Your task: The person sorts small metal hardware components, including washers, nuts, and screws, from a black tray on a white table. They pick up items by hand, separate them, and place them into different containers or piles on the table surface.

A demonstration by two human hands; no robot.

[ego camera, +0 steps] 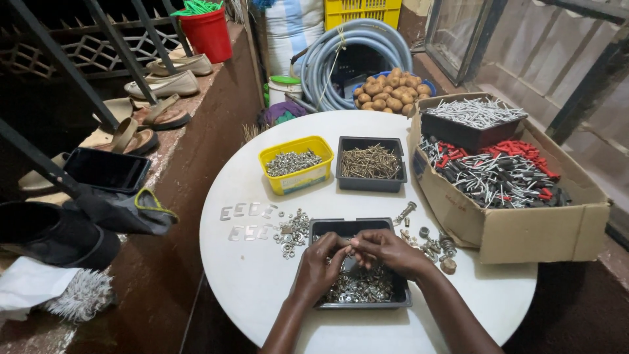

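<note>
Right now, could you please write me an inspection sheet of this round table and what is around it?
Surface: round white table, crowded, bare near its front edge.
Job's things: black rectangular tray of small silvery metal parts, under both hands.
Clutter: yellow plastic tub of silvery parts; black tray of brass-coloured screws; cardboard box of red and black fasteners; flat metal plates; loose nuts and washers.
Grippers: left hand and right hand meet fingertip to fingertip over the tray; what they pinch is too small to tell.
Cables: coiled grey hose behind the table.
Surroundings: potatoes, red bucket, sandals on a ledge.
</note>
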